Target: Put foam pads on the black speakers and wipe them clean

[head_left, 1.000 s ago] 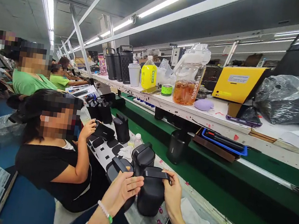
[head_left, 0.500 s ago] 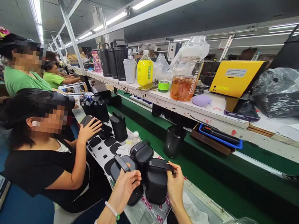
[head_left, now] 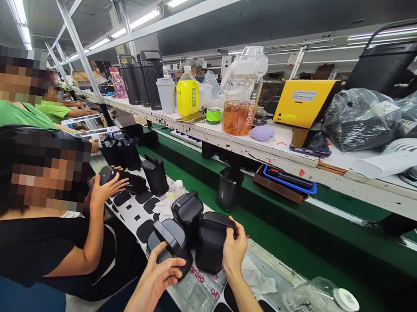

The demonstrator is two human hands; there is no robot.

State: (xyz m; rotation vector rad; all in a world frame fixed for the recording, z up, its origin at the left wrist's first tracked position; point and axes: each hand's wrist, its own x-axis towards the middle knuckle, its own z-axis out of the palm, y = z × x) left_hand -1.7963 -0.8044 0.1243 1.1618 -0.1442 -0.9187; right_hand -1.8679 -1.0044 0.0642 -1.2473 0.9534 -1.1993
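My left hand (head_left: 160, 270) grips a tilted black speaker (head_left: 167, 237) near the bench's front edge, fingers curled round its lower side. My right hand (head_left: 234, 249) holds the strap side of an upright black speaker (head_left: 210, 240) that stands on the bench. A third black speaker (head_left: 187, 209) sits just behind those two. Black oval stickers on a white sheet (head_left: 143, 214) lie to the left of them.
A co-worker in black (head_left: 47, 237) sits at my left and holds a small black part (head_left: 105, 175). A green conveyor belt (head_left: 297, 239) carries a black speaker (head_left: 226, 194). The shelf (head_left: 233, 141) above holds a jug, bottles, a yellow box and bagged items. A clear plastic bottle (head_left: 319, 306) lies at right.
My left hand has dropped from the upright speaker's side to grip the tilted speaker lower down. The view has shifted right and down. The co-worker now holds the small part up.
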